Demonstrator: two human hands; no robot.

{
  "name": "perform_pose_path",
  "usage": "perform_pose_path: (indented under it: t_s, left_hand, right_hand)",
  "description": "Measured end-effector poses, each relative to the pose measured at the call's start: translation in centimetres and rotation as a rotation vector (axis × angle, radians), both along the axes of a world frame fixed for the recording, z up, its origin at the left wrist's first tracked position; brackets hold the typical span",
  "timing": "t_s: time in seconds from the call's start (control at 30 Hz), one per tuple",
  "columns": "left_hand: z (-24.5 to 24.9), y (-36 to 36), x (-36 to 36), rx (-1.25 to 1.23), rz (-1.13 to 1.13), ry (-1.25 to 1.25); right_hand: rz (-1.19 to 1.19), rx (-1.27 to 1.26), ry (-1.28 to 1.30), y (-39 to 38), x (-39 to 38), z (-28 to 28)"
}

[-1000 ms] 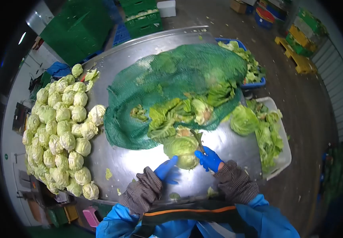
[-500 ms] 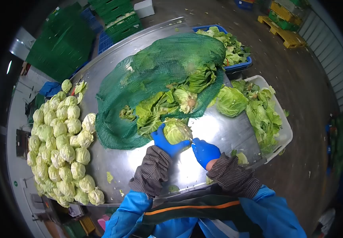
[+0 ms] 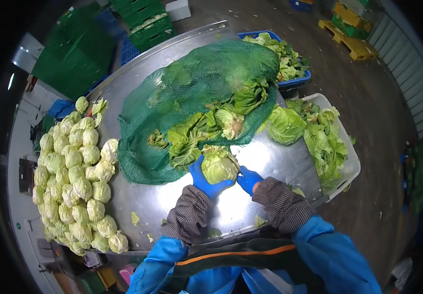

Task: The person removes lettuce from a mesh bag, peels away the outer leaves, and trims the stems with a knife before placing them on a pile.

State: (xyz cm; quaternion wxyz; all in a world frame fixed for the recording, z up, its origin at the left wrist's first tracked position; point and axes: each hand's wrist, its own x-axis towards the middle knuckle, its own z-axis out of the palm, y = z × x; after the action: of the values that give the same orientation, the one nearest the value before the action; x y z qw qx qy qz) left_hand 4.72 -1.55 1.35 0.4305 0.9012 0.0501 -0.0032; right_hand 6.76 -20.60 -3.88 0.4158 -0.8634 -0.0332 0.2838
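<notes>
So you're gripping the cabbage (image 3: pixel 220 165) with your left hand (image 3: pixel 204 180), fingers wrapping its left side, and holding it right by the near edge of the green net (image 3: pixel 148 159) on the steel table (image 3: pixel 140 198). Your right hand (image 3: pixel 249 180) is curling in at its right side, but it's kinda tiny here, so I can't tell if those fingers are closing on anything. A heap of paler heads (image 3: pixel 77 181) is sitting off to your left.
</notes>
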Motion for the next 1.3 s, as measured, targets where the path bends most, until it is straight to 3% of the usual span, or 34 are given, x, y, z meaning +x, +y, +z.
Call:
perform_pose_path:
  t_s: [0.07, 0.13, 0.2, 0.23, 0.27, 0.33, 0.37, 0.4, 0.47, 0.53, 0.6, 0.77, 0.83, 0.87, 0.9, 0.93, 1.07, 1.1, 1.13, 1.2, 1.27, 1.3]
  left_hand:
    - [-0.7, 1.4, -1.2, -0.053, -0.059, -0.051]
    - [0.0, 2.4, -1.9, -0.403, -0.018, -0.028]
    - [1.0, 2.8, -2.4, -0.789, 0.168, 0.085]
    - [1.1, 3.0, -2.4, -0.689, 0.256, 0.086]
    - [0.1, 3.8, -2.4, -0.734, 0.130, 0.072]
    - [0.1, 3.3, -3.6, -0.915, 0.201, 0.117]
    - [-0.6, 3.0, -4.3, -0.966, 0.252, 0.152]
    - [-2.0, 2.7, -5.0, -1.020, 0.307, 0.186]
    - [-5.2, 2.5, -5.7, -1.045, 0.311, 0.178]
    - [-3.2, -0.1, -5.9, -1.158, 0.475, 0.114]
    - [-3.0, -0.3, -5.8, -1.094, 0.433, 0.171]
    - [-3.3, -2.2, -6.8, -0.738, 0.351, -0.003]
    - [-5.4, -1.6, -6.9, -0.548, 0.248, -0.067]
    - [-5.5, -1.5, -7.0, -0.668, 0.260, -0.034]
    - [-3.8, -1.6, -7.0, -0.784, 0.270, 0.002]
    - [-2.8, -1.5, -7.0, -0.901, 0.280, 0.038]
    - [-2.1, 0.4, -7.9, -0.821, 0.382, 0.159]
    - [-1.0, 1.3, -8.3, -0.405, 0.424, 0.127]
    - [0.4, 2.7, -8.5, 0.042, 0.290, -0.094]
    - [4.4, 3.9, -7.9, 0.240, -0.112, -0.355]
    - [4.4, 4.8, -6.6, 0.127, -0.571, -0.131]
    - [3.8, 4.8, -6.4, 0.180, -0.616, -0.145]
  right_hand:
    - [-0.077, 0.118, 0.215, 0.1, -1.0, 2.7]
    - [-0.118, 0.134, 0.477, 0.2, -1.1, 5.3]
    - [0.001, 0.144, 0.183, 0.8, -2.3, 4.3]
    - [0.063, 0.154, 0.036, 1.2, -2.9, 4.0]
    - [0.049, 0.125, 0.046, 1.5, -3.1, 3.9]
    - [0.009, 0.061, 0.060, 1.9, -2.8, 5.5]
    - [-0.139, 0.168, 0.071, 1.6, -2.6, 5.0]
    - [-0.227, 0.142, 0.235, 1.0, -1.7, 6.8]
    - [-0.298, 0.039, -0.019, -0.9, -1.0, 1.7]
    - [-0.146, 0.033, -0.045, -1.2, -2.1, 4.5]
    - [0.013, -0.060, -0.039, 0.1, -3.5, 9.2]
    - [0.079, -0.038, -0.047, -0.2, -3.6, 7.8]
    - [-0.039, 0.092, 0.137, -1.1, -3.8, 7.2]
    - [-0.095, 0.160, 0.224, -1.5, -3.6, 6.4]
    - [-0.116, 0.007, -0.052, -2.2, -3.8, 3.1]
    - [-0.216, 0.062, 0.108, -3.0, -4.1, 4.1]
    - [-0.403, 0.145, 0.210, -4.9, -4.8, 0.5]
    - [-0.439, 0.142, 0.213, -5.0, -4.7, -0.1]
    - [-0.365, 0.120, 0.061, -4.7, -4.4, 0.6]
    - [-0.215, 0.073, -0.233, -4.2, -3.8, 2.6]
    - [-0.196, 0.013, -0.241, -3.2, -2.3, 4.8]
    - [-0.283, 0.047, -0.179, -3.3, -0.9, 6.0]
